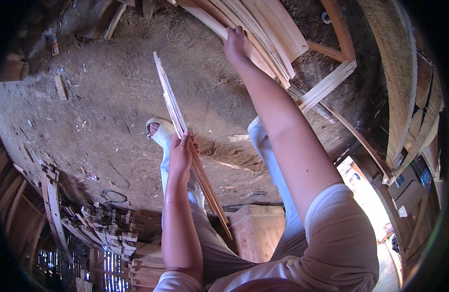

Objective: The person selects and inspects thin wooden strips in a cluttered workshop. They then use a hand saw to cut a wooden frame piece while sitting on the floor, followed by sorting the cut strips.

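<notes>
A bundle of thin wooden strips (170, 103) is gripped in my left hand (181, 152), slanting from the upper left down toward my lap. My left fingers are wrapped round it near its middle. Farther off, my right arm stretches out to a stack of long wooden boards (263, 30). There my right hand (237, 45) is closed at the near left edge of the stack, its fingers curled over a wooden strip (205, 20). How many pieces it grips is hidden by the hand.
A wooden frame (327, 86) stands right of the stack, with big curved planks (387, 63) beyond. Below me is a wooden box (258, 231). Notched wooden pieces (105, 226) are piled at lower left. Wood scraps (61, 87) lie on the dirt floor (107, 97).
</notes>
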Demonstrator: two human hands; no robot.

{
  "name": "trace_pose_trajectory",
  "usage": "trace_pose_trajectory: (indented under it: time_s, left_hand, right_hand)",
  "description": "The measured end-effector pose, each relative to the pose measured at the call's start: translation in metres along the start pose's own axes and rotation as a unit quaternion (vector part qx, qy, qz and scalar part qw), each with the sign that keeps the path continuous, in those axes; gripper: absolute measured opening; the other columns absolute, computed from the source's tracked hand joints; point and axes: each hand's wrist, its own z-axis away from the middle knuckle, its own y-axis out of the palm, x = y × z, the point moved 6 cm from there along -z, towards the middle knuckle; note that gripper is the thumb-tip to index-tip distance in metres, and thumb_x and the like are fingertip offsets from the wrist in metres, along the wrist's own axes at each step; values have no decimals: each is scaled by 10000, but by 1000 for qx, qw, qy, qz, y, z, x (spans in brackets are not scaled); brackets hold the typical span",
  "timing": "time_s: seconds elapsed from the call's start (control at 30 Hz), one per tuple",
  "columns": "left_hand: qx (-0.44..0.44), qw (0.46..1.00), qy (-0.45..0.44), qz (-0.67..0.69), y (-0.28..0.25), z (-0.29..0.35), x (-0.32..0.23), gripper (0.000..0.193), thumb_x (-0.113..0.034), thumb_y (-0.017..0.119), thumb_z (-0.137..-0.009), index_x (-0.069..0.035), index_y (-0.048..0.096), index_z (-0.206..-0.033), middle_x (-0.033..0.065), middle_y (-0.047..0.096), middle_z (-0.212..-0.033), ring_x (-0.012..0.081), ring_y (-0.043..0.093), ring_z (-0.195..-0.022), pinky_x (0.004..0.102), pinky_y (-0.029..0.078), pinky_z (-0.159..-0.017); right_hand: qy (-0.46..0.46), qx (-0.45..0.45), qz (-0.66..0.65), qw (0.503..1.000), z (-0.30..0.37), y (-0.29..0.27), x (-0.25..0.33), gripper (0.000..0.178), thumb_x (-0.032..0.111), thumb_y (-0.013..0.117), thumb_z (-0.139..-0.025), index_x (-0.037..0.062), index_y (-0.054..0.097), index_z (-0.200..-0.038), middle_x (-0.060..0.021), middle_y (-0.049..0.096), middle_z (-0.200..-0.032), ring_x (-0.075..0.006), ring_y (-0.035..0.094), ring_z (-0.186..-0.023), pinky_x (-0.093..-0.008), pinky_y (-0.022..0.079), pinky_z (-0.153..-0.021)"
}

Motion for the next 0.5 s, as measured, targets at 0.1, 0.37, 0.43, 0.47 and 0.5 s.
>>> trace_pose_trajectory:
  time_s: [0.1,0.37,0.43,0.47,0.5]
  left_hand:
    - [8,1000,1,15,0,-2,-3,212,-298,569,-1034,-88,547,-1015,24,569,-816,141,581,-669,303,502,-627]
    - [30,999,7,-32,6,-6,-15,239,-317,594,-1020,-83,547,-1018,36,569,-821,154,585,-654,314,501,-599]
    - [42,998,8,-39,8,-7,-19,253,-329,605,-1013,-82,550,-1025,42,575,-831,163,596,-657,314,506,-600]
    - [50,998,5,-40,8,-9,-21,262,-331,609,-1011,-77,549,-1026,44,580,-839,169,602,-664,314,507,-603]
    - [53,998,3,-35,11,-9,-19,270,-334,613,-1008,-72,548,-1027,46,585,-847,176,608,-672,314,508,-607]
  right_hand:
    - [-1,1,18,1000,1,1,1,229,67,577,-857,58,639,-1077,-156,595,-1080,-348,620,-1057,-455,590,-804]
    - [26,27,35,999,5,-1,6,288,73,548,-883,63,609,-1164,-144,590,-1152,-335,596,-1116,-445,587,-818]
    - [22,17,36,999,5,1,8,303,85,551,-886,69,600,-1184,-141,584,-1172,-332,587,-1135,-439,580,-841]
    - [21,12,38,999,7,7,8,311,91,553,-887,72,596,-1195,-140,581,-1182,-331,582,-1145,-436,577,-853]
    - [15,-8,53,998,10,16,8,403,104,612,-865,110,579,-1266,-165,586,-1183,-373,588,-1147,-463,558,-906]
